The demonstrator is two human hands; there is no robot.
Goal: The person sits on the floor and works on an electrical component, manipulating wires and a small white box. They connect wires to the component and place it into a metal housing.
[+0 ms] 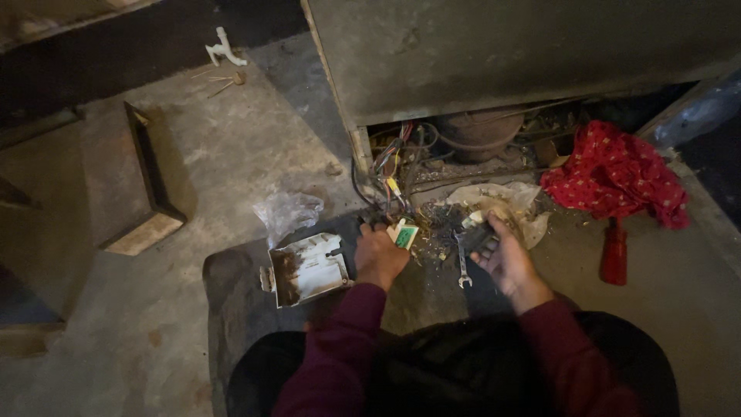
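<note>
**Two hands at the open base of a grey metal cabinet**

The grimy grey metal cabinet (494,54) fills the top right, its lower edge lifted over an open bay. To the left lies a broad stretch of bare concrete floor (231,147), open as far as the dark wooden block (143,189) standing well apart from the hands. On the right, room is tighter: a crumpled red patterned cloth (617,174) lies beside the bay, with a red-handled tool (614,255) just below it.

Inside the bay sit a dark rounded compressor body (482,133) and a tangle of coloured wires (397,166) spilling out towards the floor. A dirty white plastic cover tray (307,269) lies open side up just beside the left hand; it appears to hold only brown grime. A crumpled clear plastic bag (287,212) lies near its upper edge.

The left hand (380,255) is curled closed on a small white and green part (402,234) at the end of the wires. The right hand (505,259) is half closed around a small dark boxy component (480,234), thumb on top. A steel open-ended spanner (461,262) lies on the floor between the hands, among dark debris.

The bay's depth is lost in shadow, and the person's dark red sleeves are cut off at the bottom edge. What the small white object (224,50) at the top is, I cannot tell.
</note>
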